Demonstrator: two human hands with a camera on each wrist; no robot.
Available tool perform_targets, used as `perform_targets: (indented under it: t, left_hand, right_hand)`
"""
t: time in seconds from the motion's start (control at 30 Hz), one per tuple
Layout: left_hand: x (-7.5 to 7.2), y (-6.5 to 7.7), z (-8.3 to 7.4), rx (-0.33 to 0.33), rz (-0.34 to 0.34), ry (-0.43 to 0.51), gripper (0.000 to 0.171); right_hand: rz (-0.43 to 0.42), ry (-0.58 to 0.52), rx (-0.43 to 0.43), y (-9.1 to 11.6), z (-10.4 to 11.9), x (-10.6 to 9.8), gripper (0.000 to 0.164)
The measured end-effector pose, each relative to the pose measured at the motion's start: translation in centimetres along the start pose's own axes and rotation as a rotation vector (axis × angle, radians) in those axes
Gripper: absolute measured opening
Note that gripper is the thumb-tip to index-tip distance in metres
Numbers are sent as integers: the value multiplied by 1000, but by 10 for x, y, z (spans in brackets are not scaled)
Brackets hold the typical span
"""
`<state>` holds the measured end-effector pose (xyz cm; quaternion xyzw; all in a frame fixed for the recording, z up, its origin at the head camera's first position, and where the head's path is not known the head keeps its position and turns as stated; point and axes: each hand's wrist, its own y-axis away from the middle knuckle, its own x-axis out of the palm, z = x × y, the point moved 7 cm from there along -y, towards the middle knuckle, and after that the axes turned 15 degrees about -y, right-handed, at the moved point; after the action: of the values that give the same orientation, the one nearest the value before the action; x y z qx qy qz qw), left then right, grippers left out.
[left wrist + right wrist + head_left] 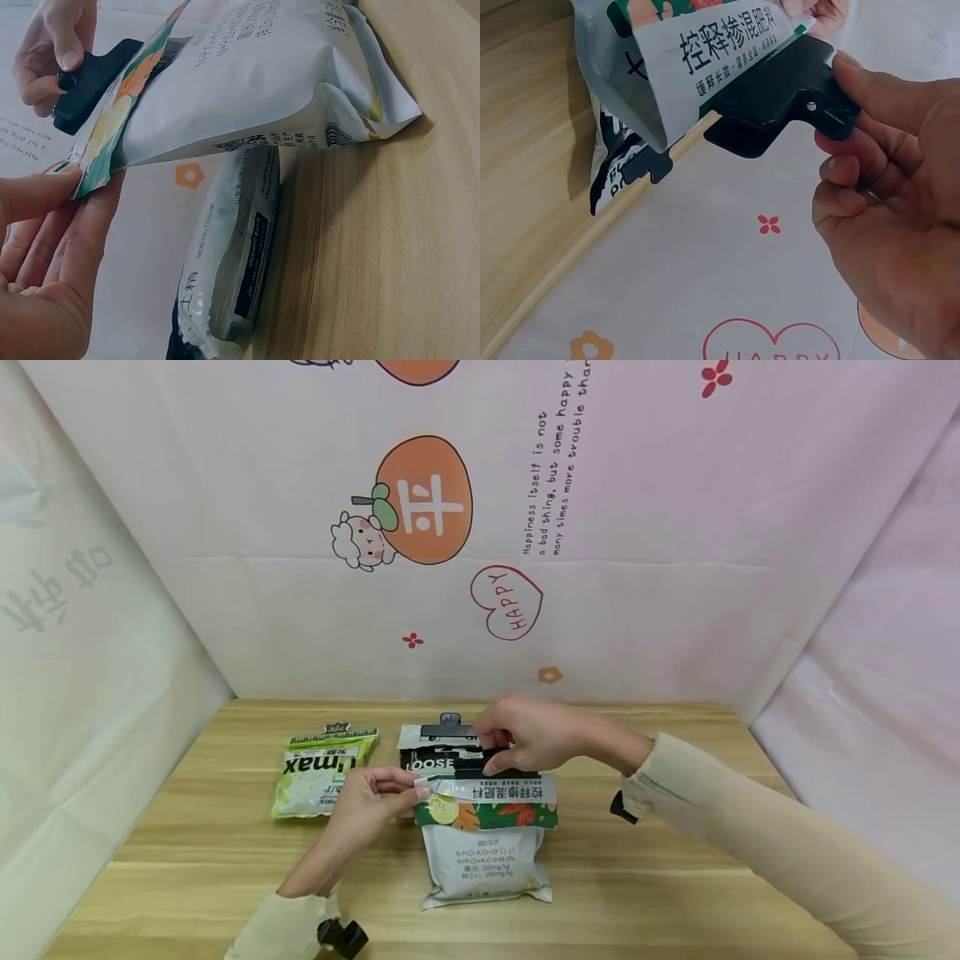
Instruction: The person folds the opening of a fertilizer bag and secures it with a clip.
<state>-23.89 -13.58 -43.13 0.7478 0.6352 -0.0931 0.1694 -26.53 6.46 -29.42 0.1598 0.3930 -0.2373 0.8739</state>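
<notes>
A white fertilizer bag [486, 864] stands on the table with its top folded forward, showing a green strip with fruit pictures. At the fold's left corner, my left hand [369, 807] pinches the film between thumb and fingers, also plain in the left wrist view on the bag [247, 67]. My right hand [900, 172] grips a wide black clip [776, 86] by its handles, thumb on one side and fingers on the other. The clip's jaws are at the folded top edge; how far they are spread is hard to tell.
Right behind stands a black-and-white bag [429, 763] marked LOOSE, with a dark clip [450, 732] on its top. To the left lies a green Umax bag [311, 781], also clipped. A printed cloth [637, 610] rises behind the wooden table [660, 877].
</notes>
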Motion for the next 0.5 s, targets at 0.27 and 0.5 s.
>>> perform_targets:
  t: [0.27,0.5]
  left_hand:
    - [1,-1,0,21,-1,5,24]
    - [1,-1,0,40,6,0,25]
  right_hand:
    - [22,-9,21,-7,0,3,36]
    - [45,-30,31,-12,-2,4,36]
